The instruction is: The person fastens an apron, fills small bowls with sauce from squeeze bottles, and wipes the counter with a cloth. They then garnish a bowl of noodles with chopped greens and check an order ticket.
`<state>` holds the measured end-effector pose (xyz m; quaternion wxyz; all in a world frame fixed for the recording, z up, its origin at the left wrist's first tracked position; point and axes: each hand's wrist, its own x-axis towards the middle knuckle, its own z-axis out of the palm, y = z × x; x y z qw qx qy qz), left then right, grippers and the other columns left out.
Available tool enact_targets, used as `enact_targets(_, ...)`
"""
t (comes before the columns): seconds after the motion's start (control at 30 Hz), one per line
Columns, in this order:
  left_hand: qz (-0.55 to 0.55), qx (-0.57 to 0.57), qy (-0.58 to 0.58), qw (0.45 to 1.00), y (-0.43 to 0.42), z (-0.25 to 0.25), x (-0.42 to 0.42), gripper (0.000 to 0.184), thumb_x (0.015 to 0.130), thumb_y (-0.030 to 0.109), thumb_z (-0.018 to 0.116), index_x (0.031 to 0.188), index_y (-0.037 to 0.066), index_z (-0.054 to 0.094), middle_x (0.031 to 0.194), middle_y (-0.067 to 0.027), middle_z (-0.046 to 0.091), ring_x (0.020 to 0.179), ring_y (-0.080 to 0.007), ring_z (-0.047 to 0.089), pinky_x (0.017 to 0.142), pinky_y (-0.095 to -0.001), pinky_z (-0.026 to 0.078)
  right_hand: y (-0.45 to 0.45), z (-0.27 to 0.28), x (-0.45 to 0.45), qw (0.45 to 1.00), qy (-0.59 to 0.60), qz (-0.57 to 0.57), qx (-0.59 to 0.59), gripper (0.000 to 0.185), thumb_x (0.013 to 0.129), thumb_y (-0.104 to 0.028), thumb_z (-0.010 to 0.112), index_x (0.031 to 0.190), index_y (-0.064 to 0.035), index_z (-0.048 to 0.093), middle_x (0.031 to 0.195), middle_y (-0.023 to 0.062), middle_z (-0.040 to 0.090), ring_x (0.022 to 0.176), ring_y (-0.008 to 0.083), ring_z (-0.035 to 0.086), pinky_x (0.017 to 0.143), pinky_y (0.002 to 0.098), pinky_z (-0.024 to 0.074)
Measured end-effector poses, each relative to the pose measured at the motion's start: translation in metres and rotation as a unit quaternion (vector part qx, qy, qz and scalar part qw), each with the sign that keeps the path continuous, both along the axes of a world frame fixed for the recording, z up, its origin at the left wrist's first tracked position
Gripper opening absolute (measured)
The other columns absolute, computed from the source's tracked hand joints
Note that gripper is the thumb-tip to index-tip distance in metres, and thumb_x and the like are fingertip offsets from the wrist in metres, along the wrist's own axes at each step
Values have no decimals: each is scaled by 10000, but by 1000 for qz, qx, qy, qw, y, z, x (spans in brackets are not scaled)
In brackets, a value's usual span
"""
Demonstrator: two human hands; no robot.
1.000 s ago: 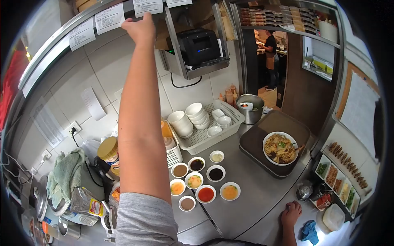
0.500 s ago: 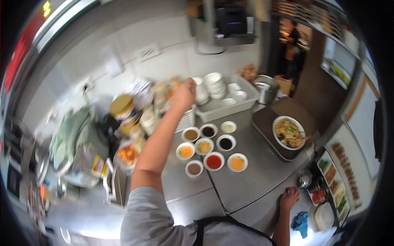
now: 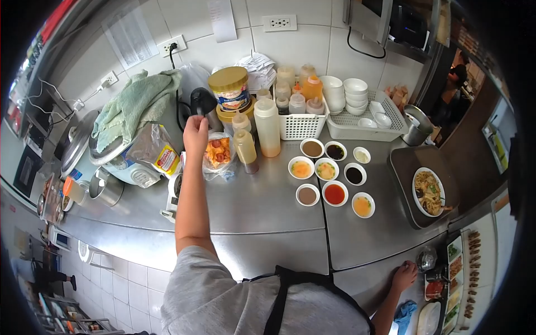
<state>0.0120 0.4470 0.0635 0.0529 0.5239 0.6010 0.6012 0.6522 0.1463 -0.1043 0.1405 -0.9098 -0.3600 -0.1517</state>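
Observation:
My left hand [image 3: 195, 135] reaches over the counter with its fingers curled together beside the handle of a black-topped jug [image 3: 202, 103]. What the fingertips hold, if anything, is hidden. Just right of this hand, a bag of orange food pieces [image 3: 217, 152] lies by a squeeze bottle of yellowish liquid [image 3: 245, 148] and a taller pale one [image 3: 267, 129]. My right hand [image 3: 404, 276] rests on the lower right counter, fingers loosely bent and apparently bare of any object. Close by stand a clear round container [image 3: 426, 258] and a blue cloth [image 3: 405, 317].
Several small sauce bowls [image 3: 334, 194] cluster mid-counter. Behind them are a white basket of bottles [image 3: 302, 127] and a tray of white bowls [image 3: 365, 129]. A noodle bowl [image 3: 429, 191] sits on a brown tray [image 3: 400, 174]. Lidded pots [image 3: 125, 164] under a green towel [image 3: 135, 109] stand left.
My view has swung left and grown sharper. My left hand has moved left, from near the bottle basket and stacked bowls to the black-topped jug. My right hand stays on the counter.

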Motion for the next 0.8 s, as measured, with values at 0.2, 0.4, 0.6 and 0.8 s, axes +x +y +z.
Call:
enact_targets(0.2,76,-350,463,811,-21,-44,0,966,516,419,714,1278,96,217,1258,-138,322,1181,-317,271,921,-432,279,1,-3,0,1000,-19,-11,-4,159,752,-226,509,905,-190,526,1038,18,493,917,280,476,747,428,378)
enact_targets(0.4,57,-476,514,711,6,-49,-1,1175,459,500,713,1330,90,40,1360,-134,171,1261,-336,116,987,-494,144,2,1,-1,1000,3,-23,-11,141,751,-220,509,885,-182,529,1053,23,499,955,282,466,774,421,372)
enact_targets(0.6,-1,-530,515,674,19,-46,-4,1144,456,493,714,1325,76,96,1317,-146,262,1236,-323,200,985,-505,141,1,-4,2,1000,-1,-13,12,111,754,-223,508,855,-180,532,1064,26,500,985,281,454,795,418,359)
enact_targets(0.8,27,-454,597,661,17,-51,-3,987,481,463,700,1276,82,255,1197,-90,423,1125,-232,382,940,-476,224,3,2,-3,1000,12,-23,11,115,755,-217,502,860,-181,532,1064,27,499,981,276,456,799,417,358)
